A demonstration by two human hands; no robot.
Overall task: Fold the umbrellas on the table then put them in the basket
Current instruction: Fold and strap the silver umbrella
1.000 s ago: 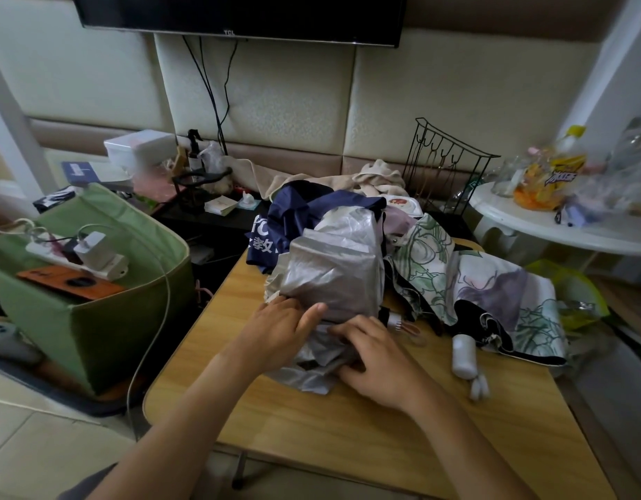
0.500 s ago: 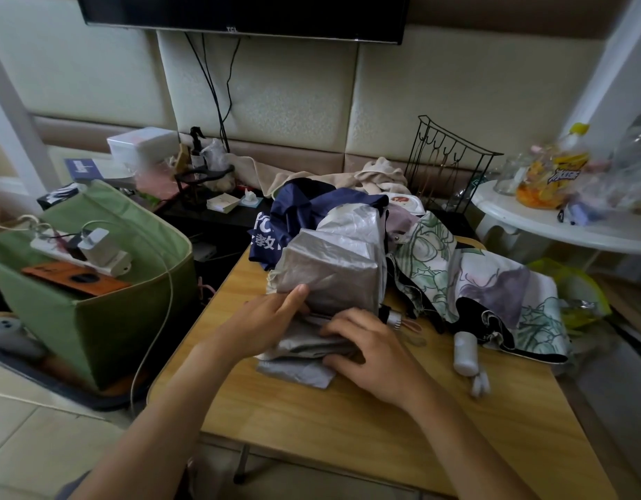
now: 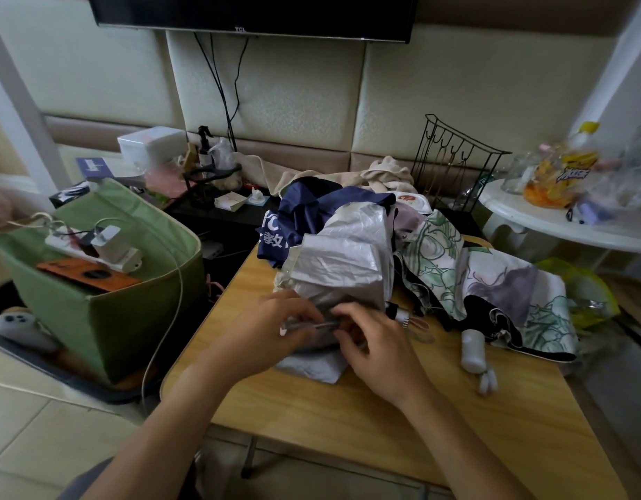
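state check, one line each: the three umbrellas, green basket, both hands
silver umbrella: crumpled, near edge being gathered
left hand: pinching silver fabric
right hand: pinching silver fabric
navy umbrella: unfolded, heaped behind
floral umbrella: unfolded, spread flat
green basket: open, no umbrellas inside

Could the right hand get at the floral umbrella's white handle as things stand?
Probably yes: the white handle lies exposed on bare table just right of the right hand, nothing between. That hand is busy pinching the silver umbrella, though.

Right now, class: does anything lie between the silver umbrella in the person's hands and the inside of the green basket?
Yes. A white power strip with a charger and an orange board rest across the green basket, covering part of its opening.
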